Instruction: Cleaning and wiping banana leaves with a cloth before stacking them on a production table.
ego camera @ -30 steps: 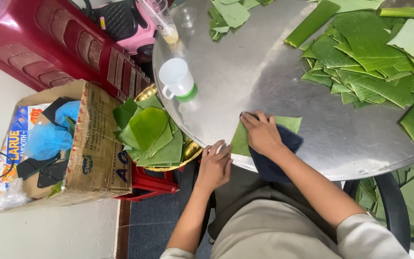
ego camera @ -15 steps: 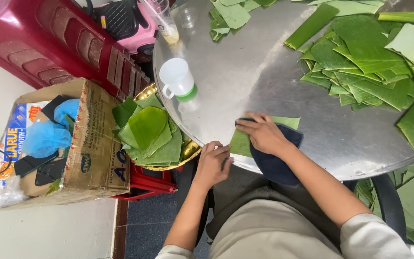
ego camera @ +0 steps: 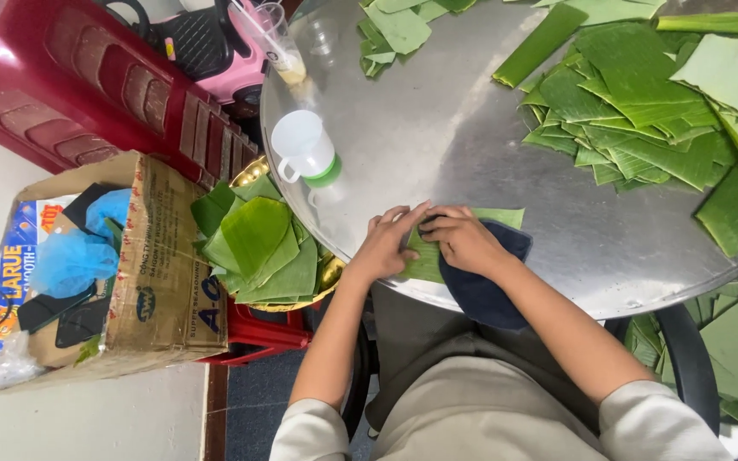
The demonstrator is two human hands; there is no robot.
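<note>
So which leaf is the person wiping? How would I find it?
Find the round metal table, then its near edge where both hands meet. The leaf lies flat under the left hand and right hand, alone, with a dark cloth on it, away from the leaf pile.

The left hand [ego camera: 386, 243] has come up from the near edge of the tabletop [ego camera: 437, 128], where it rested a second ago, and now lies flat on the left part of the leaf piece [ego camera: 424, 260], its fingers [ego camera: 407, 218] almost touching the right hand [ego camera: 463, 239]. The right hand has drawn slightly back along that leaf, toward the dark cloth [ego camera: 484, 290].
</note>
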